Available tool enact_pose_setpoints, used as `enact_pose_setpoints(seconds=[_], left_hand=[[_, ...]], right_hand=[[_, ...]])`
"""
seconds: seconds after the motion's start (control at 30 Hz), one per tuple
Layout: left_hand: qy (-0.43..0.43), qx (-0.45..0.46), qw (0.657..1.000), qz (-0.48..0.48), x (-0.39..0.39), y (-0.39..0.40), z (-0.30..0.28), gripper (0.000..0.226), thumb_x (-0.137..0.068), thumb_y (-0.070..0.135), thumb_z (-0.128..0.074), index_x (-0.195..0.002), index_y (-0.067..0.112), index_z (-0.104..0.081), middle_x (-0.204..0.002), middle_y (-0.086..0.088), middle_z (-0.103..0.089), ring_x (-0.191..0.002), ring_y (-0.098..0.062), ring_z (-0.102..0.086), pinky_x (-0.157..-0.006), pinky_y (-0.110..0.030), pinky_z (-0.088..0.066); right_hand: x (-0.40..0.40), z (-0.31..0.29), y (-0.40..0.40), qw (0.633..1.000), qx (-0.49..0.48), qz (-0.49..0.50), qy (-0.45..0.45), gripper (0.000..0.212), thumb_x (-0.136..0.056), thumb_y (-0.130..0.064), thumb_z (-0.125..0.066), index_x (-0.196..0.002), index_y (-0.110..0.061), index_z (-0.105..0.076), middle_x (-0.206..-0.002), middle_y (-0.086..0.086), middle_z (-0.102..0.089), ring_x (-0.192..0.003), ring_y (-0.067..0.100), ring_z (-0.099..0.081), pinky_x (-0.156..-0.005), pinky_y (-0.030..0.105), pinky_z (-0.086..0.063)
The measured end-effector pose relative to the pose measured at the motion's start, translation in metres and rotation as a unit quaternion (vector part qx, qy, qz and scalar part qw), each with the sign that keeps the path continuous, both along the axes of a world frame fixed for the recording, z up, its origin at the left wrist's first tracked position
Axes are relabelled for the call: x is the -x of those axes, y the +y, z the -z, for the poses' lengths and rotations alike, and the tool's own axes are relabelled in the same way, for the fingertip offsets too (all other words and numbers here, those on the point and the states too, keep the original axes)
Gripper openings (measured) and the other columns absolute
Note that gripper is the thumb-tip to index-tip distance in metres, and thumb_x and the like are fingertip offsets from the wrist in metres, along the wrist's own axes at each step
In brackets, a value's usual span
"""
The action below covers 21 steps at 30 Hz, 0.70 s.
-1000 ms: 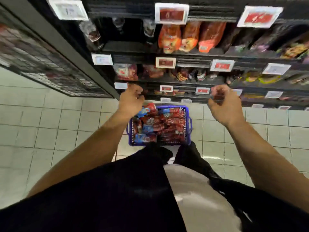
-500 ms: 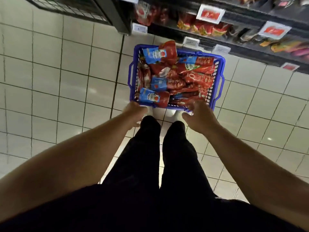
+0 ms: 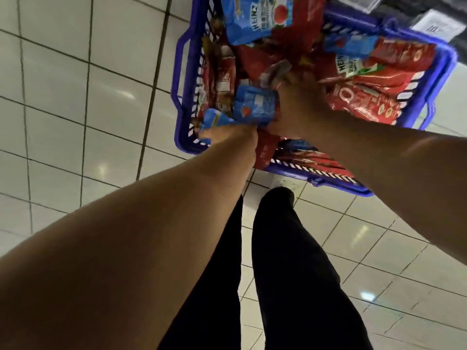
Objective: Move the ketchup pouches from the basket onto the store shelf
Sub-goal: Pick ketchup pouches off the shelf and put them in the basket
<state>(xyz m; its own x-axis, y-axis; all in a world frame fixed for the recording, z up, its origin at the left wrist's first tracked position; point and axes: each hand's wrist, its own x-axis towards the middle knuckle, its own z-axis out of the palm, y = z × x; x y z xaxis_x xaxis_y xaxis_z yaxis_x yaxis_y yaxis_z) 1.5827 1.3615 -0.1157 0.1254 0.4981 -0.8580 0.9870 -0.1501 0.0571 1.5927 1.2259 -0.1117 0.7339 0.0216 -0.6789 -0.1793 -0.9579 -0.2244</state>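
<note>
Reaching into the slotted blue plastic basket (image 3: pixel 441 69), both hands meet among glossy crinkled Heinz ketchup pouches (image 3: pixel 257 18); the right hand (image 3: pixel 300 107) and left hand (image 3: pixel 227 133) have their fingers buried, so I cannot tell their grip.

The fingers of the left hand (image 3: pixel 227 131) are buried among the ketchup pouches (image 3: pixel 255 107); the basket (image 3: pixel 180 72) is cropped at the top edge; the shelf labels (image 3: pixel 439 24) are blurred beyond reading.

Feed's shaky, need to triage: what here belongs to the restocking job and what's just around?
Job:
ketchup pouches
blue basket
left hand, in the basket
right hand, in the basket

Around:
tiled floor
shelf price tag
</note>
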Motion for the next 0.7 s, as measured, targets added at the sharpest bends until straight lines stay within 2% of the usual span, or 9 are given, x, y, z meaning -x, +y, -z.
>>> enact_pose_setpoints(seconds=[0.1, 0.17, 0.23, 0.33, 0.4, 0.47, 0.53, 0.6, 0.7], left_hand=[[-0.03, -0.029, 0.999, -0.028, 0.006, 0.0, -0.008, 0.104, -0.053, 0.045, -0.095, -0.132, 0.016, -0.033, -0.107, -0.003, -0.061, -0.088, -0.023, -0.063, -0.083, -0.042, -0.058], [-0.044, -0.021, 0.998, -0.046, 0.013, 0.005, -0.013, 0.095, -0.05, 0.046, -0.096, -0.123, 0.015, -0.044, -0.086, 0.004, -0.058, -0.07, -0.019, -0.061, -0.071, -0.035, -0.057], [-0.062, 0.006, 0.996, -0.058, 0.018, 0.011, -0.016, 0.062, -0.057, 0.038, -0.094, -0.103, 0.017, -0.059, -0.07, 0.01, -0.064, -0.06, -0.014, -0.067, -0.059, -0.029, -0.057], [-0.095, 0.031, 0.995, 0.025, 0.018, 0.015, -0.028, 0.028, -0.07, 0.026, -0.085, -0.08, 0.029, -0.059, -0.061, 0.014, -0.068, -0.056, -0.001, -0.066, -0.06, -0.026, -0.054], [-0.111, 0.063, 0.987, 0.095, 0.013, 0.018, -0.052, 0.025, -0.076, 0.027, -0.083, -0.086, 0.033, -0.061, -0.073, 0.016, -0.071, -0.065, 0.001, -0.067, -0.058, -0.023, -0.051], [-0.112, 0.123, 0.979, 0.122, 0.005, 0.023, -0.091, 0.026, -0.079, 0.029, -0.082, -0.094, 0.034, -0.062, -0.09, 0.01, -0.072, -0.081, -0.008, -0.071, -0.065, -0.028, -0.056], [-0.127, 0.203, 0.962, 0.134, -0.006, 0.023, -0.14, 0.03, -0.08, 0.022, -0.081, -0.104, 0.028, -0.063, -0.102, 0.002, -0.074, -0.093, -0.018, -0.073, -0.08, -0.041, -0.06], [-0.149, 0.283, 0.931, 0.178, -0.021, 0.017, -0.197, 0.04, -0.079, 0.014, -0.081, -0.114, 0.022, -0.064, -0.11, -0.003, -0.074, -0.101, -0.021, -0.072, -0.093, -0.049, -0.056], [-0.179, 0.39, 0.868, 0.248, -0.042, 0.0, -0.293, 0.039, -0.08, 0.012, -0.078, -0.115, 0.021, -0.067, -0.11, -0.004, -0.075, -0.102, -0.021, -0.073, -0.091, -0.045, -0.057]], right_hand=[[-0.004, -0.006, -0.005, 1.0, 0.001, -0.014, 0.013, 0.096, -0.063, -0.053, -0.081, -0.145, -0.018, -0.044, -0.152, 0.013, -0.039, -0.137, 0.039, -0.037, -0.113, 0.051, -0.034], [-0.007, -0.009, -0.014, 0.997, 0.026, -0.048, 0.048, 0.087, -0.062, -0.055, -0.083, -0.136, -0.018, -0.053, -0.14, 0.012, -0.05, -0.13, 0.039, -0.042, -0.109, 0.049, -0.037], [-0.007, -0.011, -0.022, 0.995, 0.021, -0.041, 0.089, 0.067, -0.062, -0.06, -0.084, -0.109, -0.016, -0.064, -0.11, 0.009, -0.063, -0.106, 0.036, -0.057, -0.09, 0.042, -0.047], [0.004, -0.019, -0.036, 0.987, -0.091, 0.064, 0.118, 0.049, -0.069, -0.052, -0.086, -0.09, -0.02, -0.056, -0.08, -0.003, -0.058, -0.073, 0.02, -0.057, -0.061, 0.024, -0.04], [0.016, -0.039, -0.043, 0.966, -0.178, 0.162, 0.093, 0.042, -0.072, -0.041, -0.087, -0.096, -0.028, -0.054, -0.078, -0.015, -0.054, -0.068, 0.004, -0.054, -0.053, 0.016, -0.038], [0.03, -0.074, -0.05, 0.934, -0.242, 0.258, 0.055, 0.037, -0.075, -0.034, -0.087, -0.1, -0.025, -0.06, -0.086, -0.016, -0.063, -0.072, -0.006, -0.059, -0.058, 0.008, -0.042], [0.046, -0.126, -0.057, 0.889, -0.285, 0.359, 0.015, 0.032, -0.079, -0.027, -0.085, -0.105, -0.023, -0.067, -0.093, -0.011, -0.071, -0.08, -0.002, -0.067, -0.068, 0.014, -0.05], [0.059, -0.189, -0.066, 0.862, -0.29, 0.415, -0.035, 0.024, -0.08, -0.029, -0.083, -0.1, -0.029, -0.07, -0.089, -0.016, -0.074, -0.08, -0.005, -0.069, -0.069, 0.017, -0.053], [0.073, -0.298, -0.08, 0.839, -0.272, 0.464, -0.082, 0.02, -0.079, -0.035, -0.073, -0.096, -0.026, -0.071, -0.09, -0.01, -0.077, -0.085, 0.006, -0.073, -0.072, 0.027, -0.057]])
